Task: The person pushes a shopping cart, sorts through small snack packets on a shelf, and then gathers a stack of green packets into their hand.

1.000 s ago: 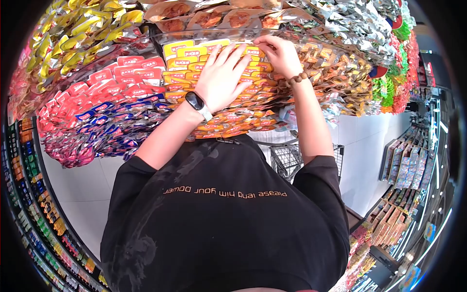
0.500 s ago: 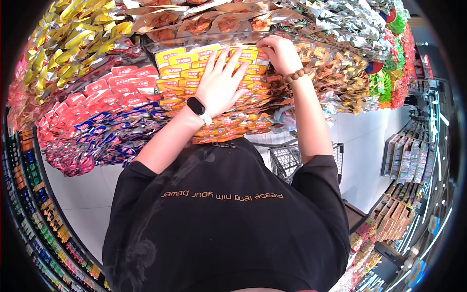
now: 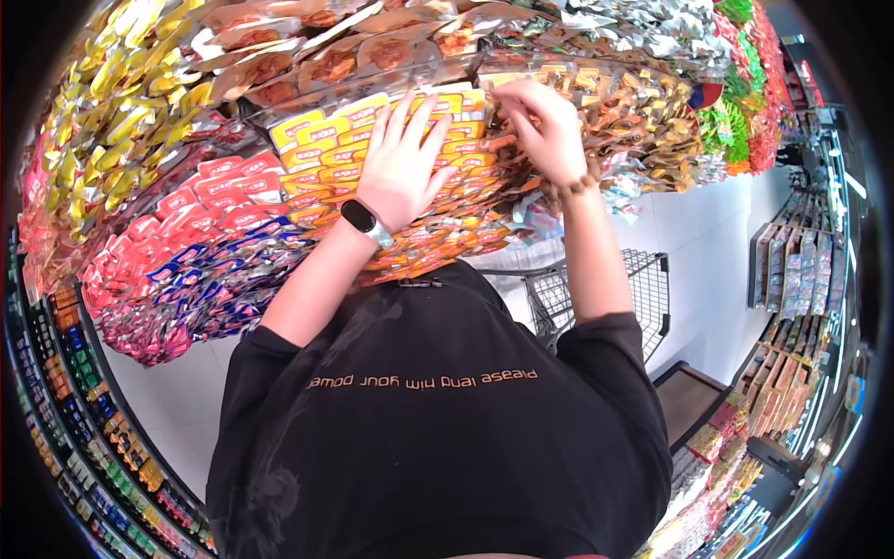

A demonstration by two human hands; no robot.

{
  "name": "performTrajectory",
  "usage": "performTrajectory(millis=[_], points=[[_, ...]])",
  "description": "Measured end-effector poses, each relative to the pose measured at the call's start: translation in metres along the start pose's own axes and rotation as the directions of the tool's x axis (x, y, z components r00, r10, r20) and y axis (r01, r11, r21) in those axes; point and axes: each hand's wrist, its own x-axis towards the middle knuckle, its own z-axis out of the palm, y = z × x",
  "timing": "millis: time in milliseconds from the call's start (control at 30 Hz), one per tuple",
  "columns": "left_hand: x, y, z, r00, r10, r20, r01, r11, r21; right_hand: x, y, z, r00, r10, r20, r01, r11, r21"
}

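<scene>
My left hand (image 3: 402, 170), with a dark-faced watch (image 3: 358, 215) on the wrist, lies palm down with fingers spread over rows of yellow-and-orange snack packets (image 3: 321, 154). Just right of these rows is my right hand (image 3: 551, 130), a beaded bracelet (image 3: 571, 186) at its wrist. Its fingers are bent towards the packets' right edge, beside brown-orange packets (image 3: 633, 116). Whatever its fingertips hold, if anything, I cannot make out. Red packets (image 3: 223, 191) and dark blue packets (image 3: 209, 252) lie left of my left hand.
Behind the yellow rows are clear-fronted packs of reddish food (image 3: 386, 51). Yellow bags (image 3: 121, 102) fill the far left. A wire shopping cart (image 3: 643, 279) stands right of my body on the pale floor (image 3: 698, 242). Stocked shelves (image 3: 93, 391) curve along the left side.
The view has turned slightly, and more of the cart shows. My left hand still lies spread on the yellow packets. My right hand has shifted a little right and down, fingers still bent.
</scene>
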Motion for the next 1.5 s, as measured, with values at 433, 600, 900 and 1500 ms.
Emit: performTrajectory(millis=[433, 600, 900, 1500], points=[[0.027, -0.011, 0.022, 0.998, 0.063, 0.005, -0.063, 0.989, 0.131, -0.285, -0.041, -0.041, 0.643, 0.585, -0.495, -0.617, 0.778, 0.118], [0.026, -0.012, 0.022, 0.996, 0.079, -0.032, -0.073, 0.986, 0.15, -0.368, -0.044, -0.061, 0.509, 0.707, -0.491, -0.809, 0.588, 0.009], [0.027, -0.011, 0.023, 0.997, 0.07, -0.011, -0.068, 0.984, 0.162, -0.528, -0.097, -0.058, 0.244, 0.968, -0.055, -0.95, 0.25, 0.187], [0.031, 0.073, -0.008, 0.98, 0.179, -0.084, -0.198, 0.907, -0.372, -0.494, -0.06, -0.036, 0.108, 0.907, -0.406, -0.916, -0.068, -0.395]])
